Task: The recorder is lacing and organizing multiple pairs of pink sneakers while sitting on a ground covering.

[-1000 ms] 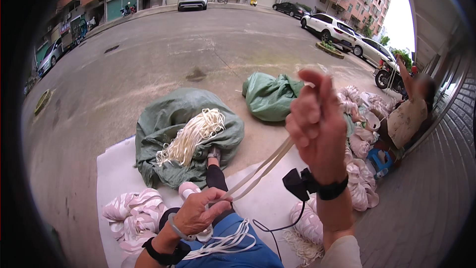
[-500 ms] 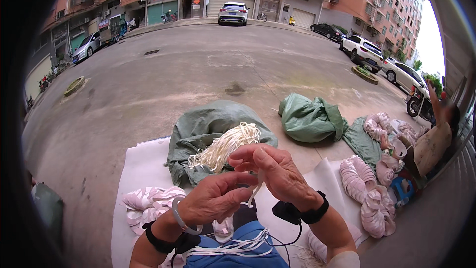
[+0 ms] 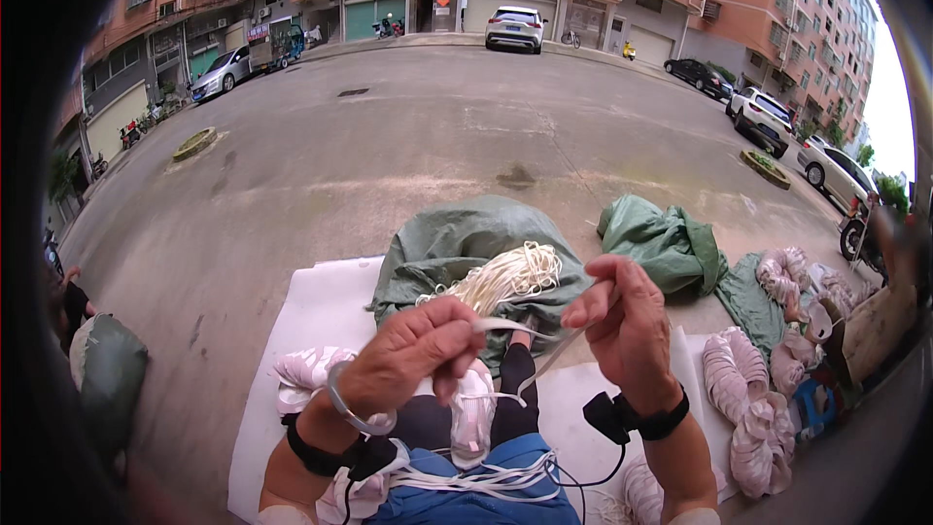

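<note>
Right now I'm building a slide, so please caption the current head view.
Left hand and right hand hold a white lace above a pale shoe; beyond, laces lie on a green sack.

- The grey pavement carries a pale sheet, a smaller green sack at far right and a dark sack at left.
- On the sheet's left: pink-and-white bundles; at its far edge, a large green sack.
- Atop that sack: cream cords.
- Near, across blue cloth on the lap: white laces.
</note>
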Tool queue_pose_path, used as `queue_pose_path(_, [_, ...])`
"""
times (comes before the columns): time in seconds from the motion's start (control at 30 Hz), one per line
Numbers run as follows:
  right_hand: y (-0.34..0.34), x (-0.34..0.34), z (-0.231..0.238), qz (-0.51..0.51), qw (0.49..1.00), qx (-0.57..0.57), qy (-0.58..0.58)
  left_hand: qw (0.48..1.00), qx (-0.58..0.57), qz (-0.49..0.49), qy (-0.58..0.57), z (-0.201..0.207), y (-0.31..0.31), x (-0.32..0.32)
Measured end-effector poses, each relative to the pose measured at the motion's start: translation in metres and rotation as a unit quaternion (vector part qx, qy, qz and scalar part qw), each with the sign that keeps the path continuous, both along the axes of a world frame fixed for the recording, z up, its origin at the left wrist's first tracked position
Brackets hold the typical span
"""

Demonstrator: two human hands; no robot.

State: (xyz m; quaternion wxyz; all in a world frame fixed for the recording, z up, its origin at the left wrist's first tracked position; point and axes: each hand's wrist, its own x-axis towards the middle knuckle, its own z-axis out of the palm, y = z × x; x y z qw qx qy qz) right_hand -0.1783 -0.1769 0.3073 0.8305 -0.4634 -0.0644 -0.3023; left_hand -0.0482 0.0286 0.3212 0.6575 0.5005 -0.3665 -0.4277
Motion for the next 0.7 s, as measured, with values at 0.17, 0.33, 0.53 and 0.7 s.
queue_pose_path(0.17, [-0.018, -0.012, 0.011, -0.146, 0.986, 0.000, 0.077, 0.979, -0.108, 0.173, 0.017, 0.011, 0.038, 0.028])
queue_pose_path(0.33, [-0.063, -0.035, 0.016, -0.186, 0.980, -0.019, 0.063, 0.934, -0.174, 0.303, -0.068, 0.023, 0.084, 0.081])
queue_pose_path(0.53, [-0.073, -0.036, 0.008, -0.181, 0.980, 0.002, 0.086, 0.926, -0.226, 0.290, -0.084, 0.030, 0.141, 0.133])
queue_pose_path(0.7, [-0.066, -0.037, 0.029, -0.200, 0.976, -0.050, 0.073, 0.916, -0.259, 0.276, -0.135, 0.064, 0.194, 0.153])
